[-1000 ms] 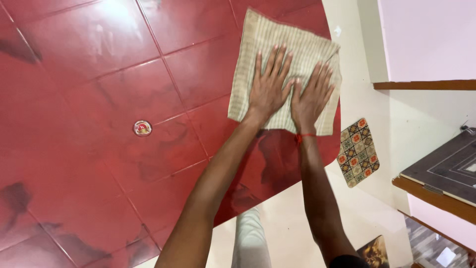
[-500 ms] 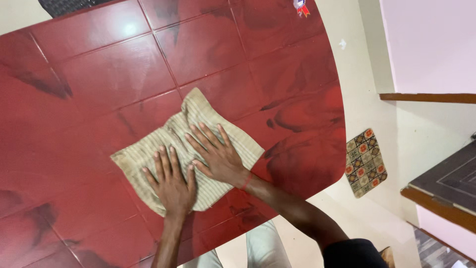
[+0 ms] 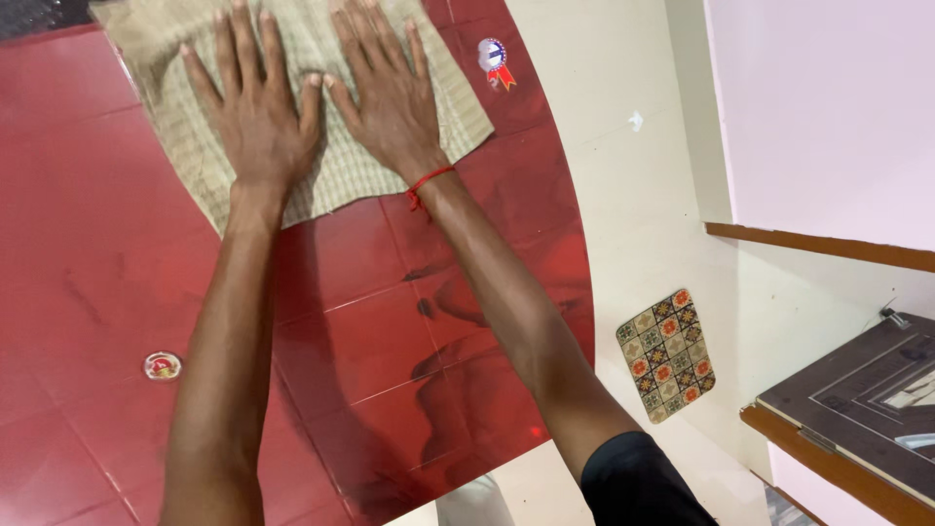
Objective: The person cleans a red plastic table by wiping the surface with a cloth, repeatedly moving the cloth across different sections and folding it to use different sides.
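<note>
Two hands, left hand (image 3: 255, 115) and right hand (image 3: 388, 97), spread flat (fingers splayed) on one cloth (image 3: 341, 180).

The person's arms are bare, with a red thread (image 3: 429, 183) around the right wrist and a black sleeve (image 3: 643, 482).

Appears to be a home interior. Glossy red tabletop (image 3: 409, 331) printed with a tile pattern, filling the view from 6 to 12 o'clock. Cream floor (image 3: 623, 224) beyond its curved edge. Small patterned mat (image 3: 667, 353) at 4 o'clock. Pink wall (image 3: 828, 107) at 2 o'clock, wooden door (image 3: 857, 399) at 4 o'clock.
</note>
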